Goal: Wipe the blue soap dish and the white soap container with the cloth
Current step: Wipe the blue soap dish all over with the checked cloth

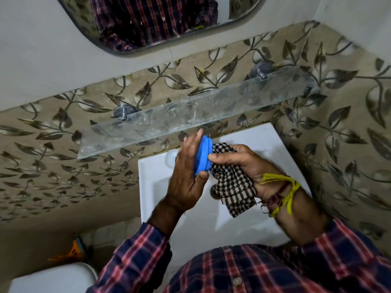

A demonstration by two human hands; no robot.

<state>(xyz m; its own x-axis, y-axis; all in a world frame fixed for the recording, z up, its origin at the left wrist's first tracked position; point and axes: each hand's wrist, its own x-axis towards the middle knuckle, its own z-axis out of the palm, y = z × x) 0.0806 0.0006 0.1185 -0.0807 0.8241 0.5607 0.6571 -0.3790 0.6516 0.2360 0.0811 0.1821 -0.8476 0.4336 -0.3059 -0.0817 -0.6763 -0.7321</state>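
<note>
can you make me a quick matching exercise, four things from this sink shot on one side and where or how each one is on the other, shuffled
Things
1. blue soap dish
2. checked cloth
3. glass shelf
4. yellow thread

Place or state
A. tied round the right wrist
B. fixed to the leaf-patterned wall above the white sink
C. held on edge by the left hand
D. bunched in the right hand, pressed to the dish

Pairs: 1-C, 2-D, 3-B, 4-A
</note>
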